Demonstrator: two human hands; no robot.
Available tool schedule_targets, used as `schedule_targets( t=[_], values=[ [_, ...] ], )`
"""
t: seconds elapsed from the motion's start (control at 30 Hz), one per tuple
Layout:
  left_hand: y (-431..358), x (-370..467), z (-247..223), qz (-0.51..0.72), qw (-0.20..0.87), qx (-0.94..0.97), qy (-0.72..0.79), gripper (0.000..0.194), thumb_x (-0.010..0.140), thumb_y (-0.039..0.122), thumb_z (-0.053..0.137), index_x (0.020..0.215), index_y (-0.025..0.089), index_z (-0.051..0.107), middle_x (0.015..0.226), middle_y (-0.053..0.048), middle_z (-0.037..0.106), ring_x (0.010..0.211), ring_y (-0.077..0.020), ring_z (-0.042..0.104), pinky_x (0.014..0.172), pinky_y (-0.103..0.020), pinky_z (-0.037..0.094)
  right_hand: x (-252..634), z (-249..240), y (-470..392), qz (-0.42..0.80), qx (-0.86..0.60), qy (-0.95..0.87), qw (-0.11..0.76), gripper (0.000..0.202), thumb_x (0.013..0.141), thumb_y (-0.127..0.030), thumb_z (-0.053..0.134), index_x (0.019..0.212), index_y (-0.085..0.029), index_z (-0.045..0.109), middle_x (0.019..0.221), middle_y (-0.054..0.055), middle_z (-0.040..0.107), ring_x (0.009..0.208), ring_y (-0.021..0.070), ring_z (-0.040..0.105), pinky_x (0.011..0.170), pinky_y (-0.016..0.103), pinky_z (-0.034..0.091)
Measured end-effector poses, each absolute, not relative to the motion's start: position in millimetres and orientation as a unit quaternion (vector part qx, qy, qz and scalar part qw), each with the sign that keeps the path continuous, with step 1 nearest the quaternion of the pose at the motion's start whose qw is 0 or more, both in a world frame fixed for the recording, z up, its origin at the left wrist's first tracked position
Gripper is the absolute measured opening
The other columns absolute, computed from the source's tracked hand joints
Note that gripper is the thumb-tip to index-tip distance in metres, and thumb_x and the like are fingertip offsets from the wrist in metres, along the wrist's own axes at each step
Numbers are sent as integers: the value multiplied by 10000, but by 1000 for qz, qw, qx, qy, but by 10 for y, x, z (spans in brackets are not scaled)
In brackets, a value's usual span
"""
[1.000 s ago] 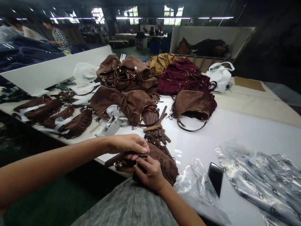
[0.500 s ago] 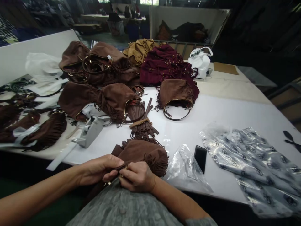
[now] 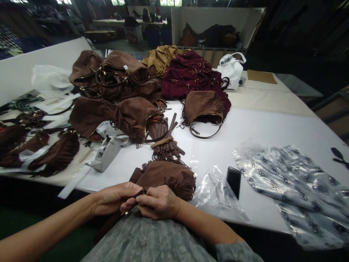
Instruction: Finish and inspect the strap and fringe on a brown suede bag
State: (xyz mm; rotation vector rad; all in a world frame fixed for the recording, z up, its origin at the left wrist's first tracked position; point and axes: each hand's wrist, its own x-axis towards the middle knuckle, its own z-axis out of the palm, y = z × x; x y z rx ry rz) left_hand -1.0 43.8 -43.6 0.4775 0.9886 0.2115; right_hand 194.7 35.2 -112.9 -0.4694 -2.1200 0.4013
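Observation:
A brown suede-like handbag [image 3: 160, 176] with fringe lies at the table's near edge, right against my body. My left hand [image 3: 117, 198] pinches a dark brown strap part of it between thumb and fingers. Pressed close beside it, my right hand [image 3: 158, 202] is closed on the same part, with a bit of gold-coloured metal showing at the fingers. The exact piece between the fingertips is mostly hidden. Just beyond the bag lies a bundle of brown strips [image 3: 167, 145] tied with a tan band.
More brown fringed bags [image 3: 136, 114] and a maroon pile [image 3: 188, 74] cover the far side. A grey tape dispenser [image 3: 105, 156] stands left. To the right are a clear plastic bag [image 3: 215, 193], a black phone [image 3: 233, 182] and printed plastic bags [image 3: 294, 182].
Both hands stay together at the handbag, with only a slight shift of the fingers. The view has moved a little; nothing is let go.

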Motion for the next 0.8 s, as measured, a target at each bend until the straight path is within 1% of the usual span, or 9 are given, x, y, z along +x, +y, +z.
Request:
schedule_targets(
  t=[0.13, 0.23, 0.33, 0.43, 0.5, 0.57, 0.63, 0.7, 0.8],
  values=[
    [433, 44, -398, 122, 832, 222, 493, 416, 691, 512, 784, 715, 118, 654, 537, 26, 443, 474, -72, 286, 481, -221, 177, 1941, -1163, 393, 329, -212, -796, 462, 388, 863, -391, 604, 1161, -175, 482, 877, 28, 692, 718, 110, 673, 620, 185, 520],
    [408, 22, -406, 112, 831, 233, 492, 419, 750, 513, 731, 784, 97, 691, 553, 24, 436, 484, -75, 307, 488, -219, 205, 1905, -1208, 413, 406, -278, -762, 420, 505, 768, -498, 723, 1092, -184, 495, 827, 2, 683, 690, 114, 656, 632, 195, 516],
    [364, -26, -440, 137, 818, 249, 500, 382, 785, 472, 712, 744, 93, 681, 570, 15, 443, 510, -78, 330, 505, -208, 253, 1864, -1185, 373, 352, -375, -763, 390, 494, 687, -542, 793, 978, -199, 587, 865, 24, 673, 804, 164, 636, 770, 279, 513],
    [332, -33, -448, 208, 782, 244, 534, 363, 800, 455, 706, 721, 103, 665, 592, 15, 445, 542, -78, 339, 517, -189, 300, 1867, -1073, 280, 241, -484, -732, 414, 695, 698, -549, 785, 1240, -173, 565, 1140, 135, 616, 1079, 277, 560, 952, 440, 453],
    [350, 3, -421, 259, 760, 233, 549, 337, 799, 437, 715, 732, 111, 662, 599, 25, 428, 551, -77, 332, 512, -178, 315, 1894, -980, 218, 170, -524, -713, 433, 688, 764, -475, 752, 1324, -150, 520, 1253, 186, 543, 1167, 327, 500, 986, 513, 412],
    [411, 73, -374, 301, 748, 222, 549, 321, 787, 415, 734, 709, 119, 639, 596, 37, 404, 543, -71, 313, 507, -174, 328, 1919, -901, 171, 132, -519, -710, 457, 425, 845, -348, 681, 1220, -166, 602, 1160, 163, 575, 1080, 297, 542, 924, 478, 448],
    [496, 171, -329, 326, 748, 213, 537, 314, 761, 395, 765, 702, 120, 624, 593, 49, 383, 528, -62, 289, 491, -168, 325, 1922, -856, 142, 166, -493, -703, 485, 203, 886, -271, 616, 1064, -188, 664, 986, 103, 602, 890, 209, 592, 798, 359, 499],
    [574, 279, -304, 332, 754, 211, 526, 317, 732, 384, 792, 709, 115, 626, 593, 53, 377, 522, -54, 286, 479, -161, 316, 1903, -856, 127, 262, -481, -669, 503, 145, 894, -270, 593, 993, -190, 662, 907, 58, 592, 696, 125, 579, 650, 253, 504],
    [631, 414, -318, 318, 752, 231, 529, 321, 693, 365, 818, 689, 106, 628, 587, 45, 397, 529, -54, 313, 470, -156, 308, 1878, -924, 119, 389, -510, -576, 507, 231, 859, -258, 614, 1076, -183, 586, 1000, 45, 577, 549, 56, 541, 522, 191, 488]
  ],
)
